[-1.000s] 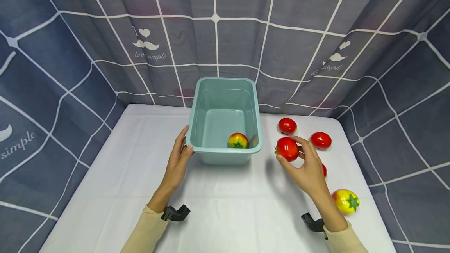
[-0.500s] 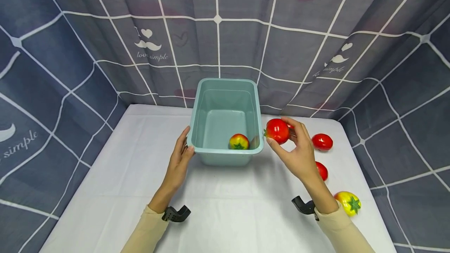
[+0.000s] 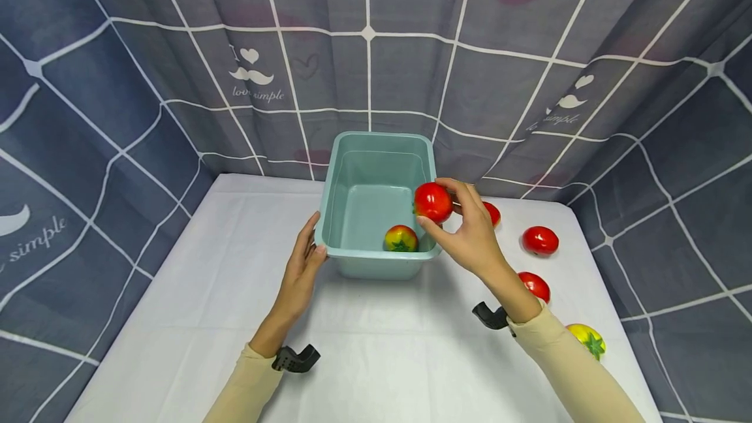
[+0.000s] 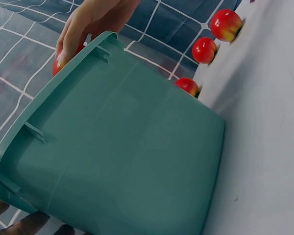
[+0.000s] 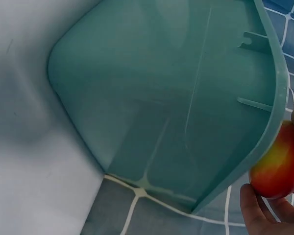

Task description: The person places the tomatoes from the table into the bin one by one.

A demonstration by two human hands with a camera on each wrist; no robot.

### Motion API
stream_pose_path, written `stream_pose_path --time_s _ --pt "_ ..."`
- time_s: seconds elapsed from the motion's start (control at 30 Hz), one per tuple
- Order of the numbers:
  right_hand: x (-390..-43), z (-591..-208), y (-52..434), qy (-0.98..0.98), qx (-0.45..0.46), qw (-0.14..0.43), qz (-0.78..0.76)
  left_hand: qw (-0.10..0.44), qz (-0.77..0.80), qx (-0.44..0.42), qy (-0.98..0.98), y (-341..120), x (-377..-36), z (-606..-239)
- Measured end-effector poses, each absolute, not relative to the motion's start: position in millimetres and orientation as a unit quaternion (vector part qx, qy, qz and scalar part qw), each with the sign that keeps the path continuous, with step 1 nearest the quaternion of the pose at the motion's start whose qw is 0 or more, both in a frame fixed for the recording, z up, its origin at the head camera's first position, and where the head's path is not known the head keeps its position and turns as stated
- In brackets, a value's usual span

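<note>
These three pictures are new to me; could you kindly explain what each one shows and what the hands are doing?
No machine here: a person works with bare hands and wears three cameras. The wide picture comes from the head, looking down at a white table. The other two come from the wrists, so they show the teal bin from very close. The left hand rests against the bin's near left corner. The right hand holds a red tomato over the bin's right rim. Inside the bin lies a yellow-red tomato. To the right of the bin, three more red tomatoes and a yellowish one lie on the table. Grey checked curtains surround everything.
</note>
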State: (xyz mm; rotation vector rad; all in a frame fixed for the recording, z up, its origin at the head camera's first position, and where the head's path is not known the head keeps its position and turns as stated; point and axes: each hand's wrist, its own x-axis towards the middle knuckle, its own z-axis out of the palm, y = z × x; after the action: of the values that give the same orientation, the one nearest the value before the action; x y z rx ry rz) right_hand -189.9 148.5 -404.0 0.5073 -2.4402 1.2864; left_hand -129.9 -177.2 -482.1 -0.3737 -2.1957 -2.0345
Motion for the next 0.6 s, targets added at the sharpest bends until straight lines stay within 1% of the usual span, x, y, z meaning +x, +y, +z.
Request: stream_pose_path --time_s 0.17,0.4,0.6 --pt "-202 -401 139 -0.863 0.209 0.130 0.441 0.063 -0.674 -0.124 -0.725 -176 -130 -482" --pt "-220 -399 129 -0.888 0.243 0.105 0.377 0.066 -0.672 -0.122 -0.727 -177 -130 -482" --pt "-234 -398 120 -0.897 0.268 0.070 0.346 0.067 -0.670 -0.120 -0.729 -177 -130 -483"
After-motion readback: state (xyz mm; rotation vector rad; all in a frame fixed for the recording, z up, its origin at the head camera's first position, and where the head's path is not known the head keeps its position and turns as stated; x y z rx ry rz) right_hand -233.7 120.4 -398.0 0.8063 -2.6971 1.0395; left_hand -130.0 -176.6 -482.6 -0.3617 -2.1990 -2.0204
